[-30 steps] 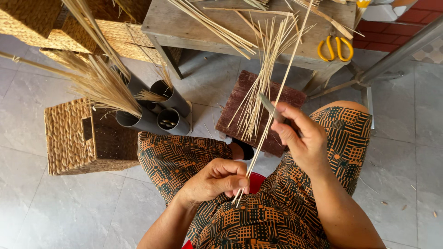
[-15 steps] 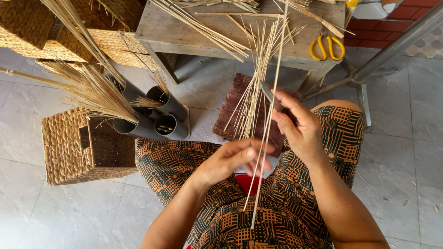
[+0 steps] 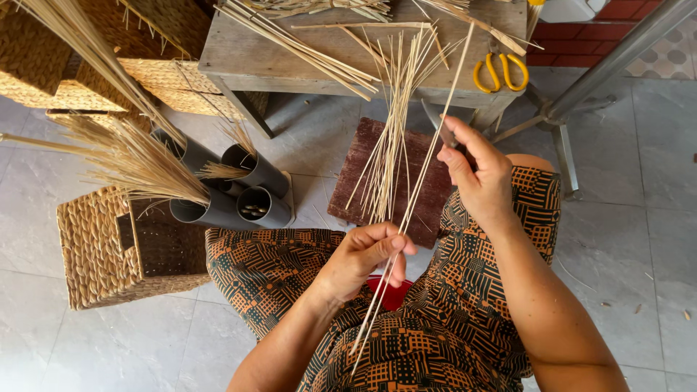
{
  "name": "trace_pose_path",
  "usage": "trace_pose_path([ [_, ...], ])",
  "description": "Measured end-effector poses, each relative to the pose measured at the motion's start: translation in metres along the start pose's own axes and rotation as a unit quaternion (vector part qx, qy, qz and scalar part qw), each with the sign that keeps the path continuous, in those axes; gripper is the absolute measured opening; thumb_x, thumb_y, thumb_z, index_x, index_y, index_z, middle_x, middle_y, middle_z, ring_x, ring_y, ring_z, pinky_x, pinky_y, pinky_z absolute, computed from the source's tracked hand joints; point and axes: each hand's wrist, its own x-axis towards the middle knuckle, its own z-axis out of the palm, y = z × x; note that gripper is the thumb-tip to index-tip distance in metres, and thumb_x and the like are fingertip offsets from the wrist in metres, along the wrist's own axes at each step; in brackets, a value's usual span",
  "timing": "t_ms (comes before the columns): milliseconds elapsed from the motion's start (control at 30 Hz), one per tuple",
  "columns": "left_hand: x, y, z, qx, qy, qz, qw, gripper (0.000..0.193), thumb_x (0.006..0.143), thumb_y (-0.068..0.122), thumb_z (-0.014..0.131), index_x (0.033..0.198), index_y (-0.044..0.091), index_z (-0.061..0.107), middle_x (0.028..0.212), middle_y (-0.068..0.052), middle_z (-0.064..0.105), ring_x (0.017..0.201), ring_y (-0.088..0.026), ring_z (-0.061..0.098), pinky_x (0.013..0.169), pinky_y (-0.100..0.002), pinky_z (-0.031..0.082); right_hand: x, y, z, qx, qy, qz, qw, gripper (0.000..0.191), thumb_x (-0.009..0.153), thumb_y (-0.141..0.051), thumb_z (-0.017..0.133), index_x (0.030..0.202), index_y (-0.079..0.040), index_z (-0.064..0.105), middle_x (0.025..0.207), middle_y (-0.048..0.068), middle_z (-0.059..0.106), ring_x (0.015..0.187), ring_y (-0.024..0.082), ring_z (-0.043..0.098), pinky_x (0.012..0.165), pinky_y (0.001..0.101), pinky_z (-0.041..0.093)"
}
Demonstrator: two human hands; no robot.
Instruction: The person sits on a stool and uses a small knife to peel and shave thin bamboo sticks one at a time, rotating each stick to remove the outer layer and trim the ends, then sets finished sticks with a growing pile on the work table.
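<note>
My left hand pinches a long pale reed stick over my lap. The stick runs up past my right hand toward the table. My right hand grips a small knife with its blade laid against that stick. A loose fan of thin reed sticks hangs from the table edge down to my left hand. I sit in a patterned orange and dark garment, with a red object showing between my knees.
A wooden table ahead carries reed strips and yellow-handled scissors. A dark brown block lies below it. Grey tubes holding straw stand at left, beside a woven basket. More woven baskets are stacked at upper left.
My left hand slid up the stick from my lap toward the knife. My right hand with the knife rose slightly toward the table edge.
</note>
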Motion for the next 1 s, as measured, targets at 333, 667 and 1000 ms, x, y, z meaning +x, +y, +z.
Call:
trace_pose_path([
  [333, -0.028, -0.001, -0.001, 0.009, -0.007, -0.043, 0.999, 0.030, 0.105, 0.028, 0.063, 0.102, -0.001, 0.072, 0.073, -0.006, 0.069, 0.063, -0.013, 0.066, 0.061, -0.027, 0.055, 0.020, 0.024, -0.017, 0.031, 0.050, 0.022, 0.998, 0.040, 0.107, -0.003, 0.064, 0.147, -0.004, 0.058, 0.096, 0.003, 0.068, 0.067, 0.004, 0.053, 0.058, 0.0196, 0.046],
  [667, -0.043, -0.002, -0.011, 0.005, -0.002, -0.061, 0.998, 0.029, 0.106, 0.025, 0.062, 0.101, -0.002, 0.071, 0.072, -0.007, 0.069, 0.063, -0.013, 0.066, 0.060, -0.027, 0.055, 0.031, 0.031, -0.024, 0.080, 0.052, 0.047, 0.994, 0.042, 0.109, -0.004, 0.063, 0.150, -0.004, 0.056, 0.101, 0.005, 0.067, 0.068, 0.004, 0.053, 0.057, 0.0194, 0.044],
  [1000, -0.025, -0.003, -0.032, 0.170, 0.073, -0.104, 0.977, 0.025, 0.102, 0.022, 0.057, 0.108, 0.003, 0.073, 0.083, -0.001, 0.073, 0.069, -0.009, 0.068, 0.062, -0.023, 0.055, 0.046, 0.040, -0.053, 0.269, 0.091, 0.078, 0.956, 0.032, 0.116, -0.014, 0.061, 0.146, -0.003, 0.061, 0.098, 0.007, 0.065, 0.074, 0.008, 0.055, 0.059, 0.0231, 0.044],
])
